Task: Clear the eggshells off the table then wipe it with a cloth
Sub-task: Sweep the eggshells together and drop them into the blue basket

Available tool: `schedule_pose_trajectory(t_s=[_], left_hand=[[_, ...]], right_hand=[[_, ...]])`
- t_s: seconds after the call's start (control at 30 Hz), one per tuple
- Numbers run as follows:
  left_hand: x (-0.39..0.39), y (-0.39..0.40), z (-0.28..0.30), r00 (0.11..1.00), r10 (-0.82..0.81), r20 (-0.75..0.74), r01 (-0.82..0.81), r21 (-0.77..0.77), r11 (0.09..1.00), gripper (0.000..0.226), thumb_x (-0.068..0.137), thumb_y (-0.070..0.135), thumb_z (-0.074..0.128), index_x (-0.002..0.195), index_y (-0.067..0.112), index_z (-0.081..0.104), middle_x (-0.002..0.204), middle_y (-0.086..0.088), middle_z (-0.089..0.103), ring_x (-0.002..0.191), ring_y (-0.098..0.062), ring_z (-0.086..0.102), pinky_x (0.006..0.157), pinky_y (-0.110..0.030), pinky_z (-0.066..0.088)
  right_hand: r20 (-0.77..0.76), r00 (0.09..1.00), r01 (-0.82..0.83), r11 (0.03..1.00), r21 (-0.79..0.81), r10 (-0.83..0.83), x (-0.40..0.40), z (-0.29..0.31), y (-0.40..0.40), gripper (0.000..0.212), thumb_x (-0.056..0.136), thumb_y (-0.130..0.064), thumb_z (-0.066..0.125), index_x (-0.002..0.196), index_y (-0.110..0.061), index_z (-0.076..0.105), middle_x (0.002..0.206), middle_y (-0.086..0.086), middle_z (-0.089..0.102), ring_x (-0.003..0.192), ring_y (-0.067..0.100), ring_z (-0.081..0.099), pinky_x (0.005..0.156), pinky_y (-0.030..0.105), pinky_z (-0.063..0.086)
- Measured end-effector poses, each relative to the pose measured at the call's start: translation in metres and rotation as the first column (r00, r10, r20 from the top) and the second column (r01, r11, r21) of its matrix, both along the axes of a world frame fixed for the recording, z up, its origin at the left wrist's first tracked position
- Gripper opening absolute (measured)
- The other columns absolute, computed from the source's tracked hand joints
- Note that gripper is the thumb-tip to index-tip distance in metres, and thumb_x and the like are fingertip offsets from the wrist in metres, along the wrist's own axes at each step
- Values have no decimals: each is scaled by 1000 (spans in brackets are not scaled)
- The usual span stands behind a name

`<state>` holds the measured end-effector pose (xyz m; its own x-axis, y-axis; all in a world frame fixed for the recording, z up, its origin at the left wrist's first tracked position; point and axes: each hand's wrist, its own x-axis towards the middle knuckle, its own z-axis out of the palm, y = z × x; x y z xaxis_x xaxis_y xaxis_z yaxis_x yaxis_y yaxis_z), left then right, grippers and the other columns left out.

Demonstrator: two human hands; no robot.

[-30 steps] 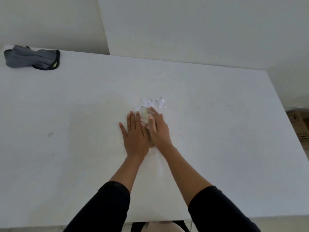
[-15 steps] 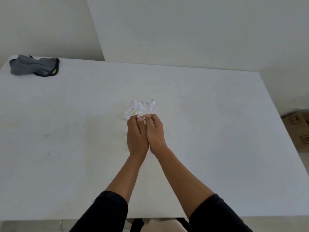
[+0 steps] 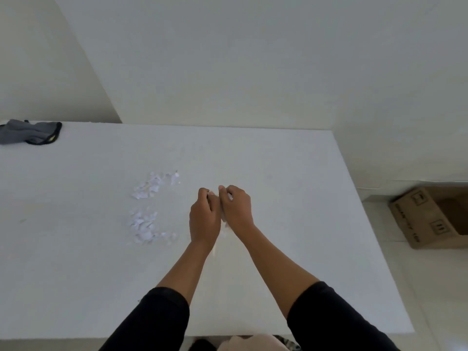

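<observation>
Both hands (image 3: 220, 211) (pressed side by side) curl around scooped eggshells (image 3: 144, 225) above table (image 3: 278, 173)

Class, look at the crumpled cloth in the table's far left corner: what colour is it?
The crumpled cloth is grey with a black trimmed edge, seen in the head view.
</observation>
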<state>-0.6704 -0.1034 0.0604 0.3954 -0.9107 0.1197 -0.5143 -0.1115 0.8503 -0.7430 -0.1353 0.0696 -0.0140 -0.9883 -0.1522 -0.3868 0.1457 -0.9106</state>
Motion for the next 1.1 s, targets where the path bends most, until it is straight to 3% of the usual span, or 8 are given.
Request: schedule_pose_trajectory(t_s=[0.13, 0.53, 0.77, 0.9, 1.1], left_hand=[[-43, -11, 3, 995, -19, -100, 26, 71, 997, 28, 100, 20, 34, 82, 3, 46, 63, -7, 55, 53, -17, 45, 49, -30, 35], [-169, -46, 14, 965, -125, -232, 148, 81, 986, 21, 98, 15, 35, 86, 3, 47, 66, 3, 54, 58, -11, 50, 53, -28, 39], [-310, -64, 5, 932, -247, -266, 275, 76, 958, 25, 99, 18, 35, 87, 2, 51, 69, 1, 55, 60, -11, 53, 54, -27, 44], [-415, -80, -19, 926, -217, -310, 260, 106, 960, 27, 100, 19, 34, 82, 6, 48, 67, 1, 54, 58, -8, 49, 53, -23, 39], [-527, -96, -84, 882, -83, -463, 270, 353, 896, 28, 101, 23, 36, 81, 13, 54, 75, -1, 57, 64, -10, 53, 56, -21, 41]], right_hand=[[43, 993, 114, 993, 9, -114, -36, 6, 0, 43, 98, -23, 46, 57, -15, 34, 51, -4, 39, 38, 3, 37, 41, 14, 30], [151, 891, 428, 903, 43, -429, -150, 12, -19, 45, 93, -19, 47, 53, -19, 26, 47, -7, 29, 45, 8, 27, 48, 25, 26], [182, 845, 503, 863, 46, -503, -295, 0, -36, 39, 93, -18, 47, 58, -14, 33, 51, -1, 33, 49, 12, 32, 48, 26, 29], [177, 841, 508, 859, 66, -511, -399, -32, -54, 37, 95, -16, 47, 59, -13, 36, 52, 0, 35, 48, 10, 31, 47, 24, 29], [184, 741, 597, 759, 261, -646, -507, -97, -65, 35, 98, -18, 46, 64, -11, 44, 54, -1, 43, 47, 7, 39, 43, 18, 34]])
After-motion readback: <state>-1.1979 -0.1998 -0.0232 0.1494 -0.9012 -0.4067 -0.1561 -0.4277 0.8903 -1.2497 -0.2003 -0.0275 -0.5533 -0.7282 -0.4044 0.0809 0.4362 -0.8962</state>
